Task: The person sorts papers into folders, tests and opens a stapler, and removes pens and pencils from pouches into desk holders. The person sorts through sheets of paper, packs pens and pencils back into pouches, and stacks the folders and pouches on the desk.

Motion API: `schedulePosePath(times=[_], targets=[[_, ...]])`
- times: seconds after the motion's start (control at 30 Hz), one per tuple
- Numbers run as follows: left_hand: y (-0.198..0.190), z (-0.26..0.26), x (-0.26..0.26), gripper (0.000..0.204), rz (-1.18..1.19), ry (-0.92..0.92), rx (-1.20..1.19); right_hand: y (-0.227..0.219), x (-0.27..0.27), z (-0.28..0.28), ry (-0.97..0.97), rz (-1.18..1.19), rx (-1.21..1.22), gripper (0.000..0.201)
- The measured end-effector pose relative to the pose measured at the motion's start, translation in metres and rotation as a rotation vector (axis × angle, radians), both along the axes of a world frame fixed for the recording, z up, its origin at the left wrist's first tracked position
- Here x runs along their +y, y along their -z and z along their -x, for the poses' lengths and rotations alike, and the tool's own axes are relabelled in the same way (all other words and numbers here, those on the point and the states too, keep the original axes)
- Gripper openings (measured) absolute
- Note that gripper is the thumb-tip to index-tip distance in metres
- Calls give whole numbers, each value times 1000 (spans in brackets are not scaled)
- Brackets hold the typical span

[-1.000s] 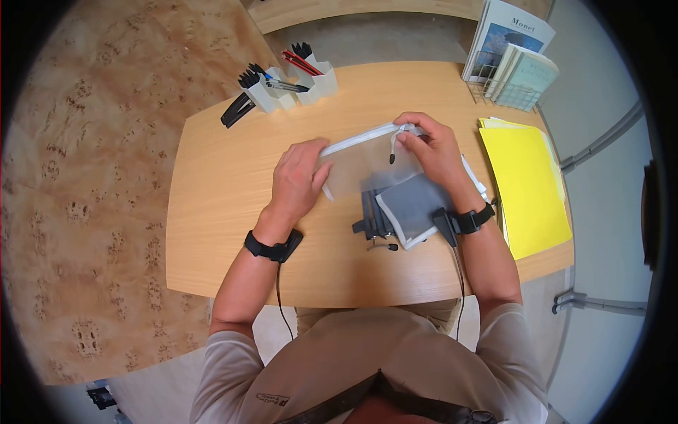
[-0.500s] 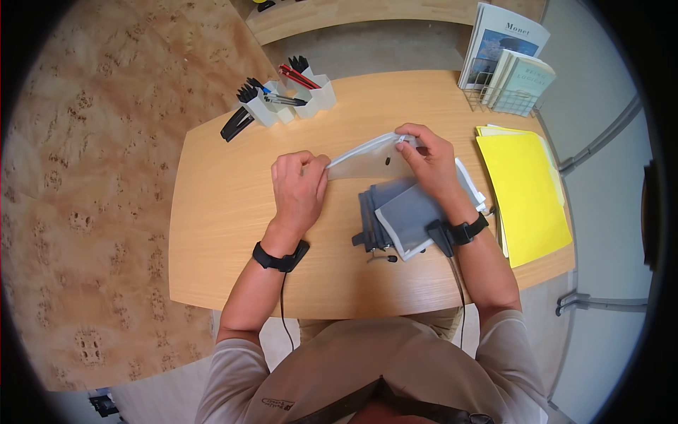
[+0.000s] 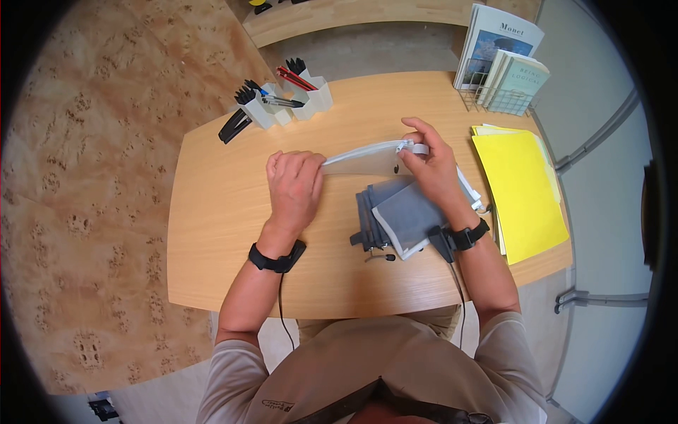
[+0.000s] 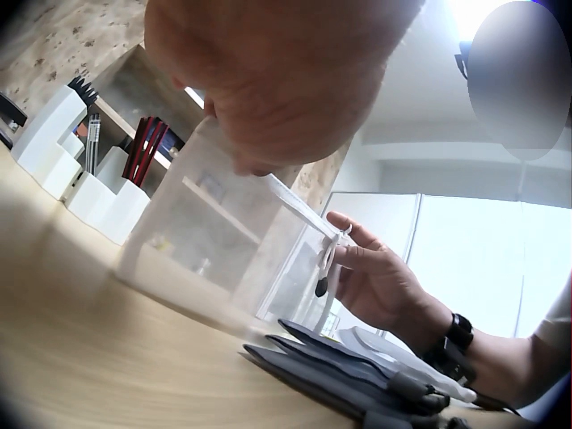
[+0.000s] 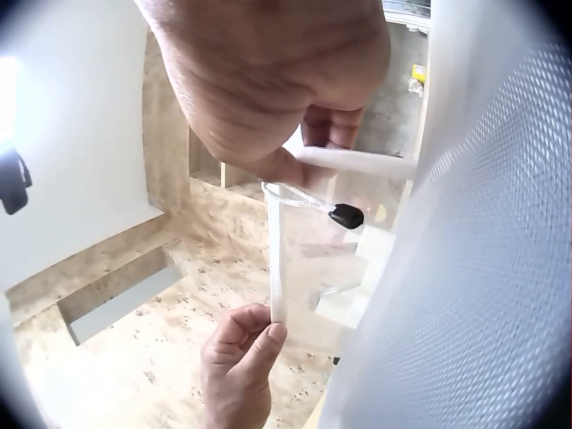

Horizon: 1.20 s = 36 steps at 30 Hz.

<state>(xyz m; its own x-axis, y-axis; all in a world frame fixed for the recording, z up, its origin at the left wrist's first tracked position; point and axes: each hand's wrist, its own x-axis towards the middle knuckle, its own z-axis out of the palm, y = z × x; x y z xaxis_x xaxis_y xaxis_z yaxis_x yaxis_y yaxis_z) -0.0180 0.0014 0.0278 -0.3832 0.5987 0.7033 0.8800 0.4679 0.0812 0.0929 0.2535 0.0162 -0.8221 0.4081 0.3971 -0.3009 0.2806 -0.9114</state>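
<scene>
A translucent zip pouch [image 3: 361, 164] with a white zip edge stands upright over the desk. My left hand [image 3: 293, 189] pinches the left end of its zip edge between thumb and fingers. At the other end my right hand [image 3: 436, 173] pinches the zip by its slider, the index finger raised. From there a white pull cord with a black tip [image 5: 347, 216] hangs in front of the pouch. Nearer my body, below the right hand, lie a grey mesh pouch with white trim [image 3: 404, 215] and several dark pouches [image 4: 313, 380], stacked.
Pen holders [image 3: 311, 106] with pens and pencils stand at the back left, beside a black stapler [image 3: 234, 126]. A yellow folder [image 3: 522, 198] lies along the right side. Behind it, a wire rack [image 3: 487, 99] holds books. The desk's front edge is close to my body.
The pouch has tipped so its face shows narrower from above. My right index finger has lifted off the zip edge, while the left hand still holds its end. The head view has shifted slightly.
</scene>
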Motion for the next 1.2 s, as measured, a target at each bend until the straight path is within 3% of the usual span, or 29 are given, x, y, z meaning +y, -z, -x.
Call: schedulePosePath(times=[0.1, 0.2, 0.27, 0.5, 0.57, 0.67, 0.77, 0.83, 0.97, 1.2], targets=[[-13, -17, 17, 23, -60, 60, -77, -3, -8, -5, -66, 127, -85, 46], [-22, -32, 40, 20, -122, 189, -90, -1, -16, -6, -133, 31, -68, 39], [-19, -34, 48, 19, -97, 207, -53, -4, -21, -8, -137, -197, -55, 30], [-19, -30, 49, 16, -25, 214, 56, -4, -26, -10, -162, -98, -92, 22], [-26, -26, 44, 17, 23, 194, 81, -3, -25, -10, -114, -213, -20, 19], [-27, 1, 17, 21, 75, 157, 150, -7, -12, -12, 35, -161, -77, 16], [-30, 31, -28, 18, 155, 100, 130, 2, 14, -10, 21, 43, -18, 13], [-28, 37, -45, 15, 297, 23, -14, 4, 11, -10, -21, -7, -30, 12], [-49, 1, -19, 20, 48, 131, -87, -1, -10, -7, -96, 49, -40, 21], [-32, -3, 7, 22, 63, 269, -150, 0, -5, -11, -118, 29, -85, 24]])
